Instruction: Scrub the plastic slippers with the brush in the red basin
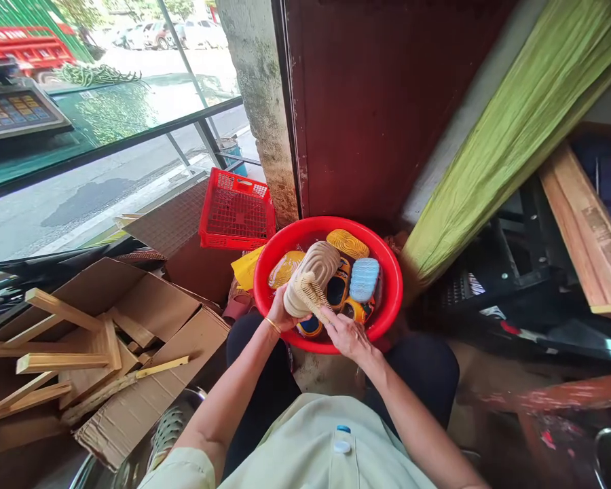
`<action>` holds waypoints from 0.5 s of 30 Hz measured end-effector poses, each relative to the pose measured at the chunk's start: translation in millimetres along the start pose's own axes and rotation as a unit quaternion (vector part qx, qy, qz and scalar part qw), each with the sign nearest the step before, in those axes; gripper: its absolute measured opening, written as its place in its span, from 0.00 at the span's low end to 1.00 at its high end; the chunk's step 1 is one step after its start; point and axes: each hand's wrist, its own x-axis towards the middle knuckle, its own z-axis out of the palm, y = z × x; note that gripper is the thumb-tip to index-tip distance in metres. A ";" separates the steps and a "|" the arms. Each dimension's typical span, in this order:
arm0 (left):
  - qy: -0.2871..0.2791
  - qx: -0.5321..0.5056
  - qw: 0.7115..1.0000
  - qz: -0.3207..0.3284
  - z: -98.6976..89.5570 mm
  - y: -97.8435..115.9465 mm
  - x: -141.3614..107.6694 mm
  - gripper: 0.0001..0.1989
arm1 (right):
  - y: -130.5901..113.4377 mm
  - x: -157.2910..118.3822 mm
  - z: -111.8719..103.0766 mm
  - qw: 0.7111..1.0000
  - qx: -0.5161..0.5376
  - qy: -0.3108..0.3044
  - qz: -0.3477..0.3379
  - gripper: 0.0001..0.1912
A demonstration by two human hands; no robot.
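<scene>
My left hand (284, 310) grips a shoe (322, 261) with its pale beige, ridged sole turned up. In my right hand (347, 334) is a cream scrub brush (310, 292), its bristles close against that sole; whether they touch is hard to tell. Both hands are over a red basin (396, 285). Inside lie several other shoes, among them a yellow-soled one (349, 242), a dark blue and yellow one (338, 284), and another yellowish sole (286, 268). A light blue ridged piece (363, 279), perhaps another sole, sits at the right.
A red plastic crate (237, 209) stands beyond the basin to the left. Cardboard (168, 312) and wooden pieces (66, 360) pile up at the left. A dark red door (381, 102) stands behind, with a green curtain (509, 136) to the right.
</scene>
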 end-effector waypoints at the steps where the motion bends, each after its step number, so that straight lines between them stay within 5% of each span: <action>1: 0.001 0.009 1.000 -0.001 -1.8 -1.2 -1.7 0.32 | 1.8 8.5 -6.7 0.999 -0.030 -0.012 0.012 0.29; 5: -0.009 0.063 0.998 -0.012 -5.4 -5.4 -6.4 0.35 | 25.1 56.9 -45.0 0.991 -0.044 0.003 0.125 0.27; 8: 0.001 0.096 0.995 -0.002 -7.9 -10.9 -3.6 0.36 | 32.7 75.2 -58.3 0.991 -0.002 0.020 0.133 0.26; 12: 0.030 0.109 0.993 0.024 -8.2 -14.3 8.3 0.38 | 4.9 40.9 -27.0 0.997 0.019 -0.011 0.080 0.27; 15: 0.026 0.113 0.992 0.048 -5.9 -11.0 16.1 0.41 | -18.7 5.3 2.6 0.997 0.056 -0.038 -0.027 0.28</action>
